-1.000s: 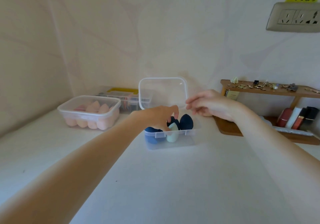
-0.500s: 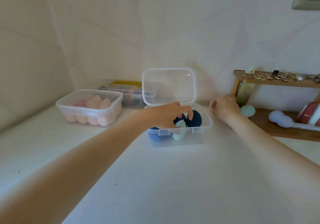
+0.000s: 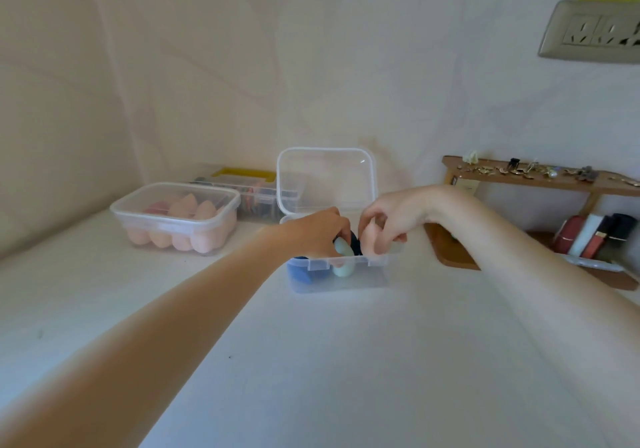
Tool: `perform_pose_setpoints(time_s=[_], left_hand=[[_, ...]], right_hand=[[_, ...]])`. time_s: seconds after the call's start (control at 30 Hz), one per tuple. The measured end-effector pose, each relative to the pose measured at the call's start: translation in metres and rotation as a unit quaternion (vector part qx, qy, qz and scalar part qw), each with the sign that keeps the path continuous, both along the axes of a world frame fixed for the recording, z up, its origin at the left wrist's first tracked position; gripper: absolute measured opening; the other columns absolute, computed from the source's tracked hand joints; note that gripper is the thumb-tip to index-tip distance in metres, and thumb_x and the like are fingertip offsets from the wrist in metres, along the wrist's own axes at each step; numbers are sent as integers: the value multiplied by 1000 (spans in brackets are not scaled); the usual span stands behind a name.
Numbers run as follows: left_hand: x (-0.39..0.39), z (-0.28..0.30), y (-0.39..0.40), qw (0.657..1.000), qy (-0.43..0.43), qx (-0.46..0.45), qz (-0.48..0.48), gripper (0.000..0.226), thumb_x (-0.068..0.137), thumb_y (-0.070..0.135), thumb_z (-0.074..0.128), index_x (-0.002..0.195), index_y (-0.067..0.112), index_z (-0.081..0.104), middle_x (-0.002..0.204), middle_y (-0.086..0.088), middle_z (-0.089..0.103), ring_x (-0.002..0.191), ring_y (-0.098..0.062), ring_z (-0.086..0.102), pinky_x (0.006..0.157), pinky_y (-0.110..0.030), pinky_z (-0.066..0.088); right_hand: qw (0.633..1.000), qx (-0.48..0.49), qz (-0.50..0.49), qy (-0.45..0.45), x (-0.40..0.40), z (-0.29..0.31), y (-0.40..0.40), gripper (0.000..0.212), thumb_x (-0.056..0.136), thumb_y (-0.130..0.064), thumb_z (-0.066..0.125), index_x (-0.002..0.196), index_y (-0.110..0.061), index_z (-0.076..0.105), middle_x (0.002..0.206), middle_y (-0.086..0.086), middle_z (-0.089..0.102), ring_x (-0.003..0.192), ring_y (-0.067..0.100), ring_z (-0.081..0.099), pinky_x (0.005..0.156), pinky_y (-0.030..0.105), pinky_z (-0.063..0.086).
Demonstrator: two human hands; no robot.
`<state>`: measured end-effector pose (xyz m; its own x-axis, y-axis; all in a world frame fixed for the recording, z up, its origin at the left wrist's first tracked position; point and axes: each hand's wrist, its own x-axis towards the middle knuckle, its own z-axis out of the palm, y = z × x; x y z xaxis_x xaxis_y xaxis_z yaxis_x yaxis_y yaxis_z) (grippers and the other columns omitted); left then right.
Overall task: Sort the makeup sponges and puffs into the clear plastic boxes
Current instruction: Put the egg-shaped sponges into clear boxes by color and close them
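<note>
A clear plastic box (image 3: 367, 279) stands mid-table with its lid (image 3: 325, 181) upright. Inside are a blue sponge (image 3: 300, 274), a dark blue sponge (image 3: 355, 243) and an upright pale green sponge (image 3: 343, 264). My left hand (image 3: 311, 231) reaches into the box, and its curled fingers grip the top of that pale green sponge. My right hand (image 3: 388, 220) hovers over the box's right side, fingers curled around a second pale green sponge (image 3: 397, 248), which is blurred and mostly hidden. A second clear box (image 3: 138, 220), lid on, holds several pink sponges (image 3: 201, 210).
A flat clear case with a yellow handle (image 3: 242, 173) lies behind the pink box. A wooden rack (image 3: 450, 257) at the right carries lipsticks (image 3: 595, 236) below and small clips on its top shelf (image 3: 540, 179). A wall socket (image 3: 595, 32) sits at the upper right.
My right hand went right to the wooden rack, where a pale green sponge lay, and came back over the open box with it. My left hand stayed in the box.
</note>
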<state>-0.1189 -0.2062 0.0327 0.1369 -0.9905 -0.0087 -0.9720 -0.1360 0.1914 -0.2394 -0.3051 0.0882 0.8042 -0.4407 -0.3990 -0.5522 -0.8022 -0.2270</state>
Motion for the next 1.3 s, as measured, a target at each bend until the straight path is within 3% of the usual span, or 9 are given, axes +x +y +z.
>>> perform_pose_setpoints(time_s=[0.1,0.3,0.5,0.7,0.83,0.97,1.03,1.17,1.3], left_hand=[[0,1,-1,1000,-15,14,5,28,85,28,61,110,17,59,101,3,41,86,-19,49,75,-26,39],[-1,3,-2,1000,-9,21,-1,27,85,26,61,109,15,62,102,1,42,90,-21,50,76,-25,37],[-3,3,-2,1000,13,21,-6,25,85,22,60,107,11,65,107,-9,59,86,-20,52,66,-20,39],[-4,13,0,997,80,13,9,33,83,27,64,111,9,60,108,-7,63,87,-19,55,69,-22,43],[-18,4,-11,999,38,-10,23,26,85,28,57,100,8,57,91,-7,53,89,-23,48,77,-31,44],[-25,0,-23,998,42,1,42,34,81,32,64,107,15,52,100,-1,40,90,-23,48,84,-33,44],[-29,-1,-28,998,50,2,39,35,79,31,67,106,14,52,103,-1,40,95,-25,51,88,-34,45],[-42,-2,-38,998,48,-10,24,35,80,31,66,106,14,53,102,-2,40,93,-23,44,85,-31,39],[-44,-5,-41,998,51,-19,20,33,80,32,66,106,15,53,103,-1,40,94,-23,45,86,-31,38]], right_hand=[[998,-49,6,36,8,-4,3,30,79,-11,68,103,-21,53,76,-3,54,59,9,49,51,18,40],[998,-45,15,44,9,-4,7,37,80,-10,67,116,-17,65,94,-4,58,82,12,54,58,16,44],[982,-183,-36,-40,17,-37,17,26,69,-15,61,93,-16,71,76,1,60,71,22,56,54,21,41],[989,-132,-46,-54,11,-28,16,43,71,-12,73,110,-12,55,102,3,56,86,22,54,61,25,43],[998,-22,-47,-37,5,-13,14,26,76,-3,71,97,-13,59,86,1,59,71,17,56,50,19,41],[958,66,-151,-235,-28,8,-11,18,87,3,50,84,-14,57,86,8,71,72,17,67,50,17,45],[933,-38,-201,-295,-47,5,-34,28,90,4,41,80,-14,59,97,12,69,80,21,64,57,21,46],[946,-211,-212,-128,-72,-42,-70,45,89,5,34,121,-15,58,136,12,47,123,33,43,98,37,39],[947,-203,-246,-35,-78,-74,-86,56,93,-1,32,143,-26,32,155,4,12,134,43,23,106,46,32]])
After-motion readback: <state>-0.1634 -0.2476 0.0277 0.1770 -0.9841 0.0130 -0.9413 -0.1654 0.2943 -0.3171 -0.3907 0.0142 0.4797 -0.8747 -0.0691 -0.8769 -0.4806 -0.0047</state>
